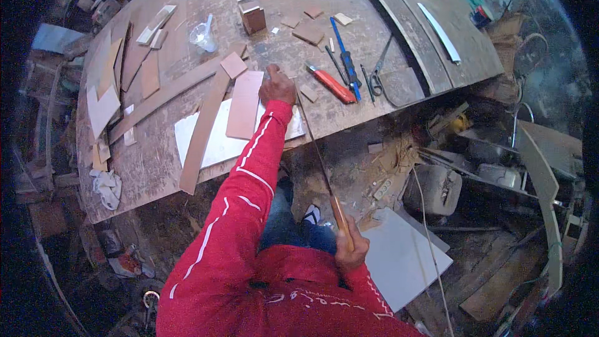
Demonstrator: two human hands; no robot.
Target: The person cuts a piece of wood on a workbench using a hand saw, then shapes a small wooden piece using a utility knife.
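Observation:
My right hand (pixel 352 246) is wrapped round the wooden handle of a long thin tool, which looks like a handsaw (pixel 320 162) seen edge-on. Its dark blade runs up and away from me, past the table edge, to beside my left hand (pixel 277 86). That hand rests on the tabletop with its fingers curled down; whatever lies under them is hidden. Just left of it is a pinkish wooden board (pixel 244 106), lying on a white sheet (pixel 215 143). A small wood offcut (pixel 309 92) lies right of the blade.
A red-handled cutter (pixel 334 84), a blue bar-like tool (pixel 349 65) and scissors (pixel 375 81) lie at the right. A plastic cup (pixel 203 39) and a wooden block (pixel 252 17) stand farther back. Long wood strips (pixel 206 128) cover the left; a grey panel (pixel 402 259) leans below.

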